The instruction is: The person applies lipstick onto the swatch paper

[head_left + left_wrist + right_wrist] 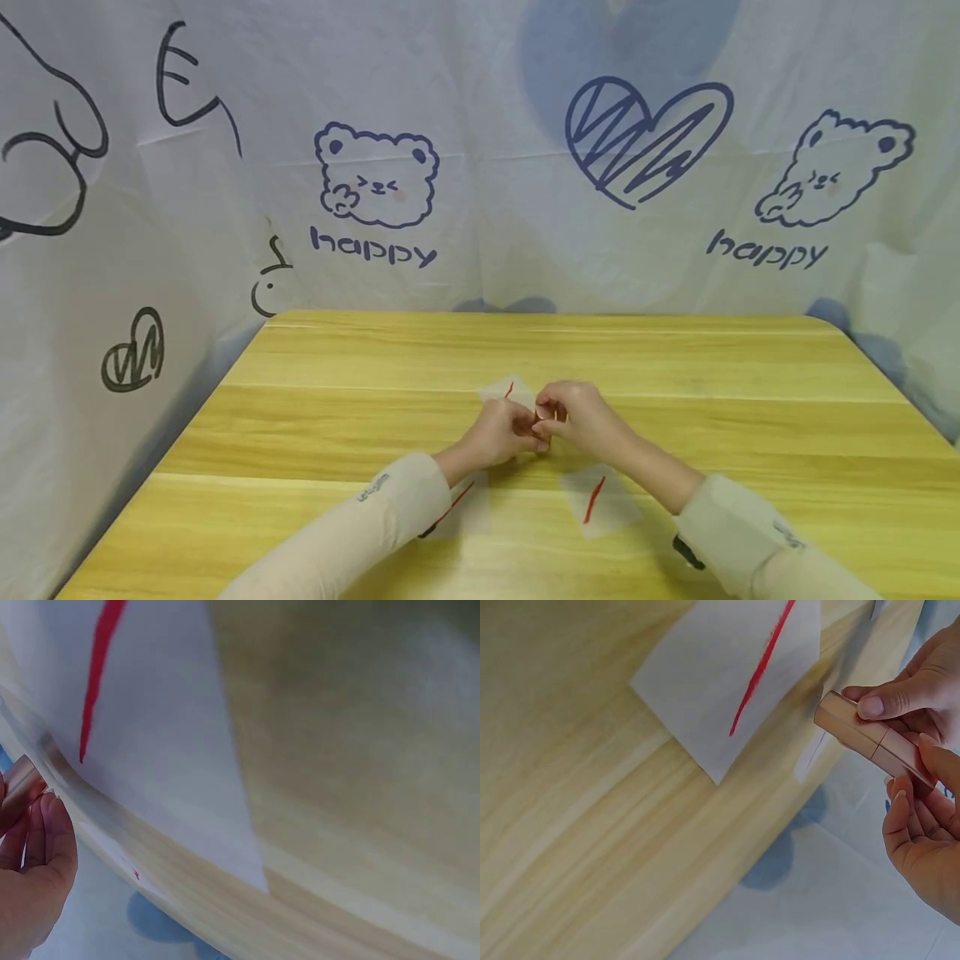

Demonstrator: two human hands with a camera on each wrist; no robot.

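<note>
Both hands meet over the middle of the table and hold one rose-gold lipstick tube point(847, 724) between them. In the right wrist view a seam crosses the tube, and no red tip shows. My left hand point(495, 435) grips one end, its thumb lying along the side. My right hand point(588, 417) pinches the other end between thumb and fingers. In the left wrist view only part of the tube point(24, 784) appears at the left edge. Just behind the hands lies a paper piece point(491, 389) with a red stroke, partly covered by the left hand.
Nearer the front of the wooden table point(337, 400) lie two more paper pieces with red strokes, a left one point(474, 508) beside the left sleeve and a right one point(618, 504) by the right forearm. A white printed curtain point(480, 225) hangs behind the table.
</note>
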